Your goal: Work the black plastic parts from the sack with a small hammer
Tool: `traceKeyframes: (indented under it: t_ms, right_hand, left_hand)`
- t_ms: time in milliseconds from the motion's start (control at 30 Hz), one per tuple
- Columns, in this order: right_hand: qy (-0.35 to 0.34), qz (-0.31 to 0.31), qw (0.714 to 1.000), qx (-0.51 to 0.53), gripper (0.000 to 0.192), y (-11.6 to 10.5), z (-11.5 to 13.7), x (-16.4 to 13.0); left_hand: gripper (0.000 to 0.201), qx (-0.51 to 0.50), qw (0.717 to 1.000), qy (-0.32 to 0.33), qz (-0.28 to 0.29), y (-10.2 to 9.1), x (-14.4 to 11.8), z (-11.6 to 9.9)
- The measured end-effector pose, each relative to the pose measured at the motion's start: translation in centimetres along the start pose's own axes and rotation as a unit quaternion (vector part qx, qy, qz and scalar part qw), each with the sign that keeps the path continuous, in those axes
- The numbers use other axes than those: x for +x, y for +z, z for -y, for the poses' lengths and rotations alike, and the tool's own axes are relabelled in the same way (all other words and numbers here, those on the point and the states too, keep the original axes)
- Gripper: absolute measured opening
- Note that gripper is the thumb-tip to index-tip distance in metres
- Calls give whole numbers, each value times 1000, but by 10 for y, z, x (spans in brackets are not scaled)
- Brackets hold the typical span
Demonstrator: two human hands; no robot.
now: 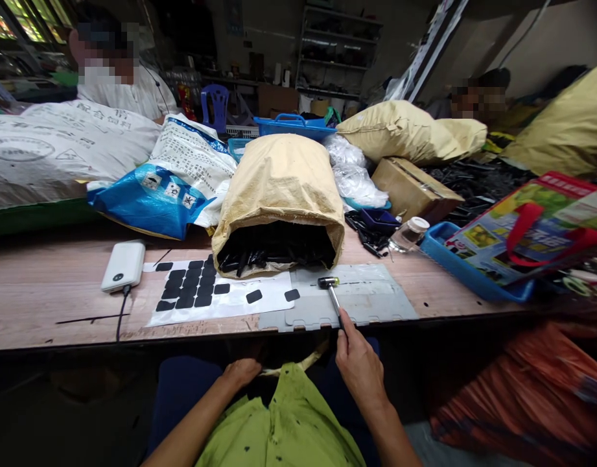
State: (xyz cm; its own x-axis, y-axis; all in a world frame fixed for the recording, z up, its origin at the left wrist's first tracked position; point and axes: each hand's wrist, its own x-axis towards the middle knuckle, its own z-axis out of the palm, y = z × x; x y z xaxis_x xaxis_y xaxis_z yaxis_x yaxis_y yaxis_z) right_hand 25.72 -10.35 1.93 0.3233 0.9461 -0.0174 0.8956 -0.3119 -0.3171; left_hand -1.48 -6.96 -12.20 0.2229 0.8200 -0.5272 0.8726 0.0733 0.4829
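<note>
My right hand is closed round the handle of a small hammer. The hammer has a metal shaft and a head that is black at one end and yellow-green at the other. Its head is over a grey plastic sheet at the table's near edge. Down at my lap, my left hand has its fingers curled beside a cream-coloured strip; what they grip is hidden. A white sheet on the table carries rows of black rounded patches. Behind it lies a tan sack, its mouth towards me, with black pieces inside.
A white power bank with a black cable lies at left. Blue-and-white and white sacks stand behind it. On the right are a jar, a carton and a blue tray holding a printed bag. Two people sit beyond.
</note>
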Motion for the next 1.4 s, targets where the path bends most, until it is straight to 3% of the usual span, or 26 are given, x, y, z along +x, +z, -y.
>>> traceKeyframes:
  t_ms: [100,233,367,467,567,700,767,833,933,1067,1400]
  right_hand:
    - [0,-1,1000,0,54,0,0,0]
    - [12,15,1000,-1,54,0,1,0]
    - [21,31,999,1,54,-3,3,0]
    - [24,32,999,1,54,-4,5,-1]
    - [23,30,999,-1,54,-4,4,-1]
    - [11,19,1000,0,54,-1,2,-1]
    - [10,18,1000,-3,54,0,1,0]
    - [13,17,1000,-6,54,1,0,0]
    - [15,20,1000,-8,55,1,0,0]
    - [15,22,1000,-10,55,0,1,0]
    - [20,26,999,-1,55,-2,2,0]
  left_hand:
    - [45,6,1000,-4,8,0,-3,-1]
    - [36,31,997,64,-26,-12,-19,-13]
    - [27,45,981,182,-56,-42,-46,-42]
    - [23,-6,963,238,-124,-76,-56,-66]
    - [22,-56,949,173,-256,-115,-46,-79]
    - [20,-44,898,58,-433,-160,-10,-75]
    - [22,-25,885,16,-464,-175,8,-71]
    - [25,-9,890,-26,-456,-185,22,-68]
    - [29,2,902,-77,-425,-193,34,-67]
    - [26,3,913,-79,-401,-194,35,-65]
    - [20,-28,889,-33,-456,-172,2,-47]
